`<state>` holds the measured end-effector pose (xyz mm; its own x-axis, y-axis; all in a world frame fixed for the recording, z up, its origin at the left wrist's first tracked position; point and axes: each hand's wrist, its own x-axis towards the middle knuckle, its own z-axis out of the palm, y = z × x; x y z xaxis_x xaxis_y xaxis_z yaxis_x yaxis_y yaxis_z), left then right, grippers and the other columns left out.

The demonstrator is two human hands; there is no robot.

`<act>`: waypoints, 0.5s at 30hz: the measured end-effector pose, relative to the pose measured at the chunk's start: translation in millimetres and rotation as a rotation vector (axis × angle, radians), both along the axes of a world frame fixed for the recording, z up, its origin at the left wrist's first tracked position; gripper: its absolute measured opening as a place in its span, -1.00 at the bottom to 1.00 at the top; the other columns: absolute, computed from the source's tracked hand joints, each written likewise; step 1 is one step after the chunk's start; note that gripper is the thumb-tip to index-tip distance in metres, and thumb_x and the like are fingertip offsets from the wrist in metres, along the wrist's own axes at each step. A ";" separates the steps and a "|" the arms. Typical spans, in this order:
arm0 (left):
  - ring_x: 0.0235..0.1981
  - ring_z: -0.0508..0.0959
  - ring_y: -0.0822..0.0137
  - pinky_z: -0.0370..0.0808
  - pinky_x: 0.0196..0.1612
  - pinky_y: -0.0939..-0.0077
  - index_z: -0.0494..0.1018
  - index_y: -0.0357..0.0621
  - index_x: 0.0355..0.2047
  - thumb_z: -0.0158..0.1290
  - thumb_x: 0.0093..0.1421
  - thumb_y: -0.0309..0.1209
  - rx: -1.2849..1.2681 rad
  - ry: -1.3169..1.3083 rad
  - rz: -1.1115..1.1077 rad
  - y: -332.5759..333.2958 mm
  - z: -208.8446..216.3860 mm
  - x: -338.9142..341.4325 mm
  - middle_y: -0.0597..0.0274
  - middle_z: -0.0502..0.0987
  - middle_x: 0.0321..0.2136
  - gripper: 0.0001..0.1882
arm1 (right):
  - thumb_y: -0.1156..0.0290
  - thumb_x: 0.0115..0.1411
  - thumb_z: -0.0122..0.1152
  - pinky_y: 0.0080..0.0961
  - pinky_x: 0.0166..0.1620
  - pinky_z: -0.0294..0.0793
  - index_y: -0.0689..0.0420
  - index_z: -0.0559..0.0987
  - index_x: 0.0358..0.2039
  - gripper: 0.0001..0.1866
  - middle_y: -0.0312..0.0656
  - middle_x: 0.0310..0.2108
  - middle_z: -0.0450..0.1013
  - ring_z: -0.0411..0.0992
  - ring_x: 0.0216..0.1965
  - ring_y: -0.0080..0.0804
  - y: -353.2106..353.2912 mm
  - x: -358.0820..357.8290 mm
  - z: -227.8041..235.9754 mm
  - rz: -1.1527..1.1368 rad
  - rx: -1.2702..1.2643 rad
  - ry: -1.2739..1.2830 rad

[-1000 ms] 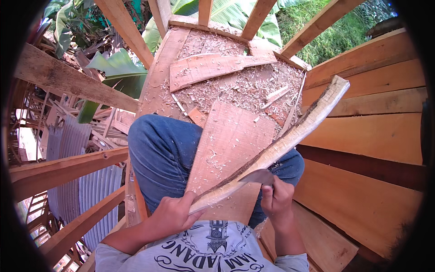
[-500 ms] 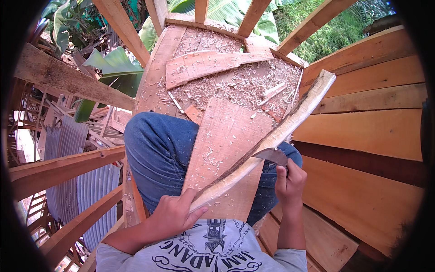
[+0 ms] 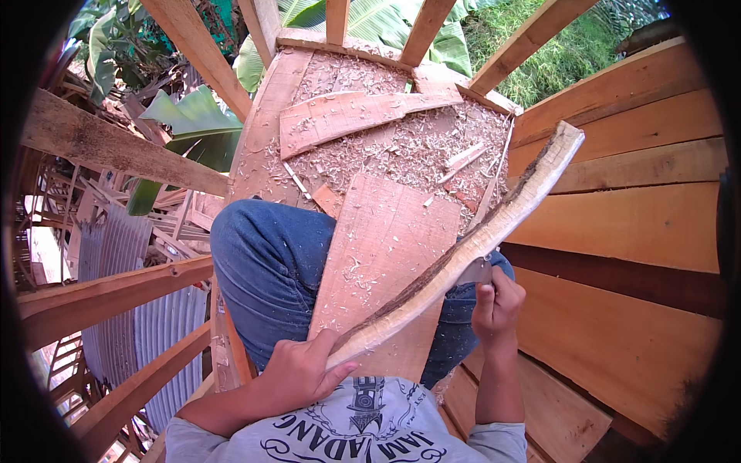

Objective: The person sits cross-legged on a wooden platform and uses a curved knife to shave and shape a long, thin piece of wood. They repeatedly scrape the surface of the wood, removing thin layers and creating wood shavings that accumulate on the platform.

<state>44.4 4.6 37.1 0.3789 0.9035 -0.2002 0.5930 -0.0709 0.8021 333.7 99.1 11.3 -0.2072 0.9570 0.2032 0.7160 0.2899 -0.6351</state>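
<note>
Your left hand (image 3: 297,374) sits at about 7 o'clock, fingers wrapped around the near end of the curved wooden strip (image 3: 463,243), thumb lying along its top. At 4 o'clock your right hand (image 3: 496,303) is fisted around a tool whose metal blade (image 3: 472,272) presses against the strip's underside. The strip runs from your left hand up toward 2 o'clock, bark-dark along one edge, its far end in the air over the plank wall (image 3: 641,224). Beneath it a flat board (image 3: 382,255) rests on your jeans-clad knees (image 3: 266,270). Farther out at 12 o'clock, wood shavings (image 3: 401,150) cover the platform, with a long offcut (image 3: 347,116) lying across them.
</note>
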 end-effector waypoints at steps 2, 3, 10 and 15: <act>-0.68 0.54 0.07 0.41 -0.65 0.28 0.33 -0.30 -0.30 0.09 0.18 -0.15 -0.030 0.001 0.006 5.0 -0.2 2.6 0.03 0.45 -0.71 -0.60 | 0.15 0.25 0.05 -0.37 -0.64 0.28 0.20 0.43 -0.61 -0.59 -0.14 -0.74 0.25 0.35 -0.72 -0.20 -9.0 -14.2 0.9 0.007 -0.016 0.103; -0.68 0.54 0.07 0.41 -0.65 0.28 0.33 -0.30 -0.30 0.09 0.18 -0.16 -0.028 0.001 -0.005 5.8 1.5 2.6 0.02 0.45 -0.71 -0.61 | 0.15 0.24 0.06 -0.37 -0.64 0.28 0.19 0.43 -0.61 -0.60 -0.14 -0.74 0.25 0.34 -0.72 -0.20 -15.1 -20.0 0.2 0.005 -0.022 0.164; -0.68 0.53 0.06 0.41 -0.64 0.27 0.32 -0.30 -0.30 0.10 0.17 -0.20 -0.011 0.035 -0.004 6.9 3.6 3.3 0.03 0.44 -0.72 -0.63 | 0.11 0.09 0.24 -0.41 -0.64 0.29 0.10 0.43 -0.66 -0.63 -0.24 -0.75 0.25 0.32 -0.74 -0.31 0.6 9.9 -2.4 -0.089 -0.055 -0.092; -0.70 0.52 0.07 0.41 -0.64 0.29 0.33 -0.29 -0.32 0.10 0.17 -0.19 0.020 0.009 -0.047 6.6 4.5 5.1 0.05 0.43 -0.73 -0.64 | 0.11 0.14 0.20 -0.41 -0.66 0.25 0.13 0.38 -0.69 -0.57 -0.18 -0.76 0.23 0.32 -0.74 -0.25 -9.3 0.4 5.7 0.144 0.040 -0.030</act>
